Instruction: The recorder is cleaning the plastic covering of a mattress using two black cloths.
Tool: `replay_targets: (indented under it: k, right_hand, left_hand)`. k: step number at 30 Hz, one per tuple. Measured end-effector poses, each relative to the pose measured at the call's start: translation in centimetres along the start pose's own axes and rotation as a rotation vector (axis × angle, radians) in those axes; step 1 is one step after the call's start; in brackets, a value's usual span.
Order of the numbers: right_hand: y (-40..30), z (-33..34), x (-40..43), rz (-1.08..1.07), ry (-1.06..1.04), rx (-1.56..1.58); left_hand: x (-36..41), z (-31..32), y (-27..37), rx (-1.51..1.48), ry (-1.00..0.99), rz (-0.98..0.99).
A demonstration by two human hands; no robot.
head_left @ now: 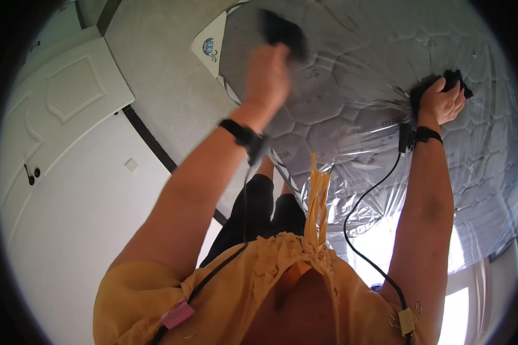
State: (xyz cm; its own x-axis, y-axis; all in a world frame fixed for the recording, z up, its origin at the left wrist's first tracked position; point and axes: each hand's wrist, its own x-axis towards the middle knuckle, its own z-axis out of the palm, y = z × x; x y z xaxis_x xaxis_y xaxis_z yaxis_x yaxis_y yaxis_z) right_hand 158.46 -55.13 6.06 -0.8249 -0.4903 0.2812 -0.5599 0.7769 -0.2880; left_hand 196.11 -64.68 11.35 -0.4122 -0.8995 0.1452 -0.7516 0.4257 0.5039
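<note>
A grey quilted mattress [323,95] in clear plastic film lies before me, with printed lettering on its cover. My left hand [267,75] is raised near its left corner, blurred by motion, and grips a dark cloth-like item [285,34]. Whether that item touches the mattress I cannot tell. Over on the right side, my right hand [442,101] holds a crumpled black cloth [455,82] against the film. Folds in the plastic spread out from around that cloth.
A white corner piece [209,45] with a printed logo covers the mattress corner. At left stands a white panelled door [73,86] with a black handle [29,174]. Cables run from the black straps on both wrists to clips on my yellow top [224,293].
</note>
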Motion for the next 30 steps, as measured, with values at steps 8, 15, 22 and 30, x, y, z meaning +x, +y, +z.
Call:
replay_targets:
  k: [8,15,22,30]
  right_hand:
    - [-0.6,0.2,-0.2,-0.019,0.044,0.034]
    - [-0.3,0.3,0.2,-0.064,0.038,0.043]
    - [-0.2,0.2,-0.2,-0.016,0.01,0.057]
    - [-0.3,0.0,0.0,-0.023,0.019,0.052]
  left_hand:
    - [-14.5,0.9,9.1,-0.464,-0.834,0.567]
    - [-1.1,-5.0,3.4,-0.154,-0.326,0.316]
    - [6.5,0.6,-0.2,0.142,0.057,0.114]
    - [2.7,1.3,3.2,-0.072,-0.18,0.446]
